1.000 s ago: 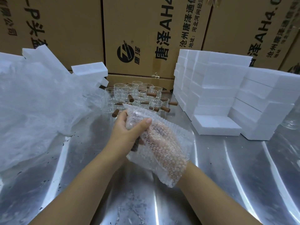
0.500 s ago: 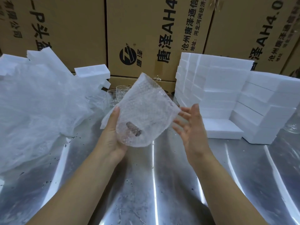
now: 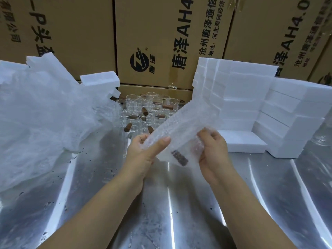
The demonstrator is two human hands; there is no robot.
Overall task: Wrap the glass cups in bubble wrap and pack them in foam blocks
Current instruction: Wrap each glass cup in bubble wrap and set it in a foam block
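A sheet of bubble wrap (image 3: pixel 186 126) is folded around a glass cup whose brown wooden handle (image 3: pixel 179 157) shows through the film. My left hand (image 3: pixel 143 151) grips the bundle from the left, thumb laid across its front. My right hand (image 3: pixel 212 151) holds the right side, fingers curled over the wrap. The loose end of the sheet sticks up and to the right. Behind the bundle stand several bare glass cups (image 3: pixel 143 108) with brown handles. White foam blocks (image 3: pixel 251 97) are stacked at the right, one low block (image 3: pixel 242 142) in front.
The work goes on above a shiny metal table (image 3: pixel 170 203). A big heap of bubble wrap and foam pieces (image 3: pixel 41 115) fills the left side. Cardboard boxes (image 3: pixel 161 38) wall off the back. A glass object (image 3: pixel 323 133) sits at the far right edge.
My right hand, open and apart from the bundle half a second ago, now grips its right side. The wrap has tilted so its loose end points up to the right.
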